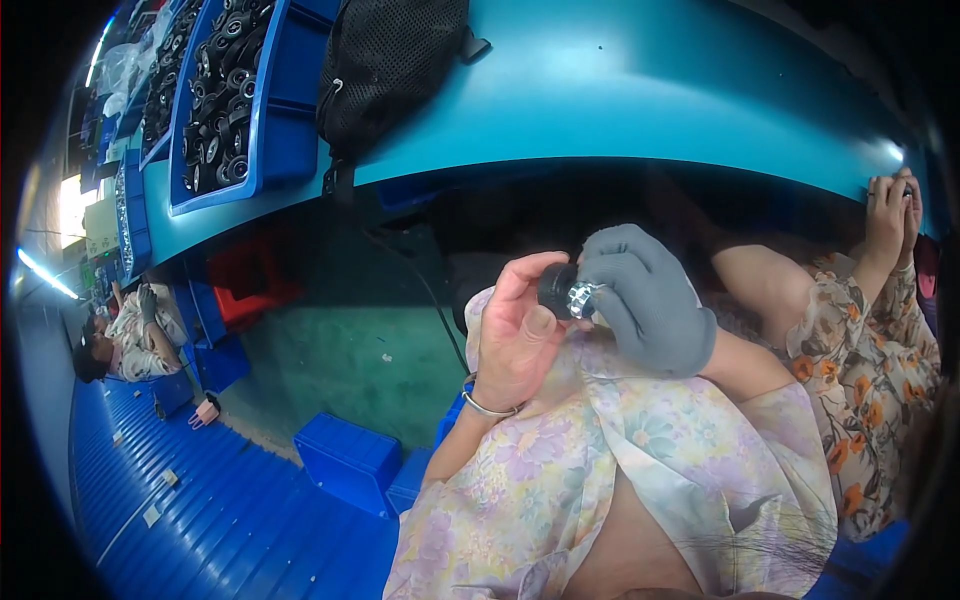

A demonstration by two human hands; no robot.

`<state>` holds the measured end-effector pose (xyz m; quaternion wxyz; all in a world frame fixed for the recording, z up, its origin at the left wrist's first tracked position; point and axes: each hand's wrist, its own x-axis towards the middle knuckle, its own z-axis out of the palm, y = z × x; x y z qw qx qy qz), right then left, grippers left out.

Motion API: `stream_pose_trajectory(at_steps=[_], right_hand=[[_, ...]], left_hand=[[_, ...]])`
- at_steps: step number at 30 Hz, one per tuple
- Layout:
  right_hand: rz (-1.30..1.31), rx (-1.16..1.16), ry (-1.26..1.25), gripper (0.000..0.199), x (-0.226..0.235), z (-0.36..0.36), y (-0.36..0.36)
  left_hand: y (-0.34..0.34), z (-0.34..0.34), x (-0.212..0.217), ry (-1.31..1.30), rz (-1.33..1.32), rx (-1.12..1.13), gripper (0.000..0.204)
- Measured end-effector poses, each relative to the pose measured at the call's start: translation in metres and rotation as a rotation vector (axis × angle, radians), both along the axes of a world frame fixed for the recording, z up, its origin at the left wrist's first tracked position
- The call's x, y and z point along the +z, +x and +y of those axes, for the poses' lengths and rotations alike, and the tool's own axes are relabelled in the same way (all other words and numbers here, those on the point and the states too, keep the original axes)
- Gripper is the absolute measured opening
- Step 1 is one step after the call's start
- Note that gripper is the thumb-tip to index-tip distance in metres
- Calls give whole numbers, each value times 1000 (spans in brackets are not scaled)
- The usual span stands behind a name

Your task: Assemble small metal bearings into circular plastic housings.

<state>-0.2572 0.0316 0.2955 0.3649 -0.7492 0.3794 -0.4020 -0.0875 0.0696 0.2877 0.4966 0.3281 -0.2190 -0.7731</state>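
In front of my chest both hands meet at a small toy wheel. My left hand (512,340), bare and with a bangle at the wrist, grips the black tyre (553,292) between thumb and curled fingers. My right hand (650,305) wears a grey knit glove. Its fingers pinch a shiny silver wheel hub (579,299) that sits against the tyre. Gloved fingertips partly cover the hub, so how far it sits inside the tyre cannot be seen.
A teal table (600,90) curves across the far side. On it stand a blue crate (262,130) of black wheels and a black mesh bag (390,75). Blue bins (345,462) and a red stool (250,285) are on the floor. Co-workers sit at right (860,330) and far left (135,335).
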Motion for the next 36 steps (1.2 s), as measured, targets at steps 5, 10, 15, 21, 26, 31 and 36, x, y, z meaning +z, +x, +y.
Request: stream_pose_trajectory(at_steps=[5, 10, 15, 21, 26, 31, 36], right_hand=[[60, -64, -102, 23, -3, 6, 1], [106, -117, -165, 25, -8, 8, 4], [82, -125, -204, 29, -10, 10, 8], [-66, -116, -115, 36, -10, 14, 13], [-50, -90, -92, 40, -13, 17, 11], [-63, -166, -189, 40, -21, 20, 15], [41, -89, -154, 41, -15, 13, 11]], left_hand=[[3, 2, 1, -7, -6, -51, 58], [-2, 5, 11, -48, -156, -17, 56], [1, 6, 20, -353, -591, -63, 52], [10, 8, 13, -411, -800, -64, 51], [4, 4, 19, -371, -681, -50, 52], [1, 5, 23, -293, -621, -53, 50], [4, 4, 21, -234, -627, -75, 46]])
